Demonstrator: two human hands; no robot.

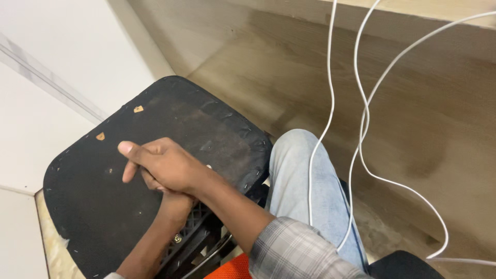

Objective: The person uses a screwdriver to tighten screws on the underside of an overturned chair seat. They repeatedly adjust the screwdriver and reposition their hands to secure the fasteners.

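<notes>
Black upturned chair seat pad (155, 170), stapled underside up, long axis running from lower left to upper right, tilted against a white wall (46, 67), right hand (165, 164) over left hand (173, 202) at its middle, grip of both curled loosely, holding nothing visible, white cables (356, 155) hanging nearby.

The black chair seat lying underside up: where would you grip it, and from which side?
Probably the near right edge of the black chair seat, coming from the knee side: that rim overhangs the black plastic base and is free. The far side sits close to the white wall. Both hands, right hand over left hand, already rest there.
</notes>
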